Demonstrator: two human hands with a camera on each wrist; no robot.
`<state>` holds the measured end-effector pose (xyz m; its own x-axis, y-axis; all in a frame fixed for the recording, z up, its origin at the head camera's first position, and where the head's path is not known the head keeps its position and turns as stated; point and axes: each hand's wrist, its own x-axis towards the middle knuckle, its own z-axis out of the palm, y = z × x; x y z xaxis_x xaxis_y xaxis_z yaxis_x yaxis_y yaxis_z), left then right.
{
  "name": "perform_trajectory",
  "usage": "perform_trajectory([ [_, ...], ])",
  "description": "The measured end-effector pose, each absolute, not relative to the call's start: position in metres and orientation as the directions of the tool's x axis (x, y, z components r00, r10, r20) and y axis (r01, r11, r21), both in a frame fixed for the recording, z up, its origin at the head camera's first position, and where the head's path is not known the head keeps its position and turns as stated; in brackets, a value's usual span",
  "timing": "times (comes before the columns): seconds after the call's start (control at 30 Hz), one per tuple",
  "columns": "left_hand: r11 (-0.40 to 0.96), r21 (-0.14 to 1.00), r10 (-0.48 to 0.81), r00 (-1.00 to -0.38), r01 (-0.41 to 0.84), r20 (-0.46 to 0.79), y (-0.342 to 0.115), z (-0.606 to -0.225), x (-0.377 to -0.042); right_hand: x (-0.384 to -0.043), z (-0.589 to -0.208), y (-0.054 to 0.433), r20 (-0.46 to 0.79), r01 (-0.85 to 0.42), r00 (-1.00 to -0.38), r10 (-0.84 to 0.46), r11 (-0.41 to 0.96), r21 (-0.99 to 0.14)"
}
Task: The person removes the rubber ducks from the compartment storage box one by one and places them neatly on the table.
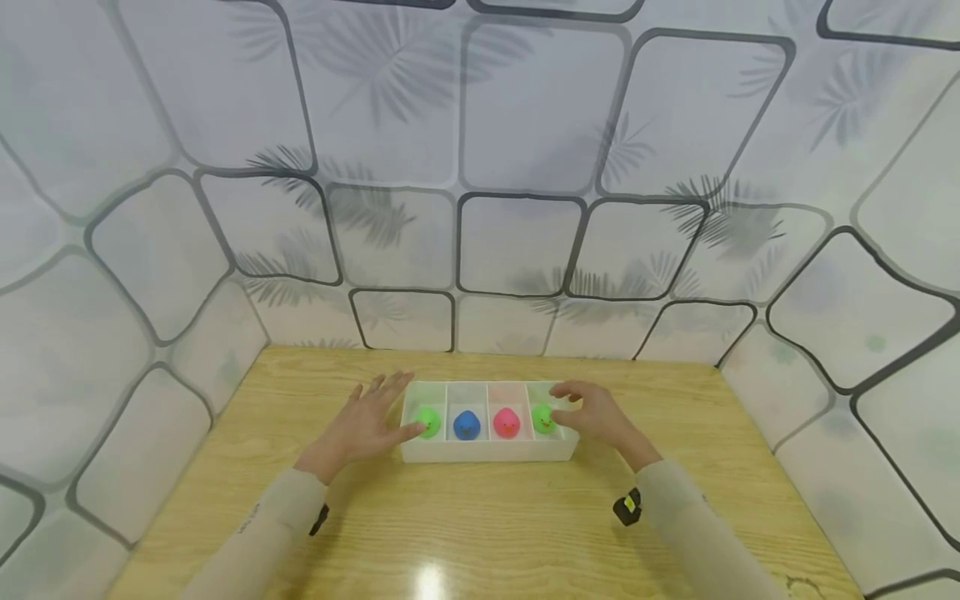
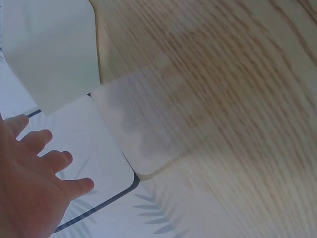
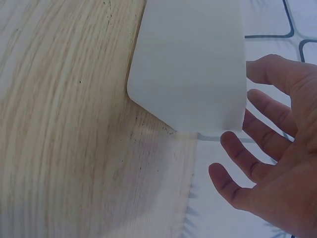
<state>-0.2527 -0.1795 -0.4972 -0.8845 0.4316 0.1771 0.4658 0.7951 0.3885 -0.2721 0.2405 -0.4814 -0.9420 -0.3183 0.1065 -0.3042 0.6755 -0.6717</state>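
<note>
A white divided box [image 1: 487, 452] lies lengthwise on the table, each compartment holding one rubber duck. From left to right come a green duck [image 1: 429, 421], a blue duck [image 1: 467, 426], a pink duck [image 1: 507, 422] and another green duck [image 1: 543, 419]. Fingers spread, my left hand [image 1: 365, 425] is at the box's left end, its thumb overlapping the first green duck. At the opposite end, my right hand [image 1: 595, 414] has loosely bent fingers over the last compartment. In the right wrist view, the fingers [image 3: 245, 153] are spread beside the box's end wall [image 3: 190, 69].
The wooden table [image 1: 465, 525] extends in front of the box and to both sides. Patterned walls [image 1: 517, 250] enclose it at the back, left and right. A small black device [image 1: 627, 507] is at the right sleeve, another [image 1: 319, 520] at the left.
</note>
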Motion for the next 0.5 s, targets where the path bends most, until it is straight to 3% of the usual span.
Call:
perform_trajectory([
  [0.5,0.796,0.385,0.443,-0.883,0.467,0.155,-0.174,-0.506,-0.252,-0.268,-0.495,0.236,0.102,-0.309,-0.940,-0.326,0.687,-0.658],
])
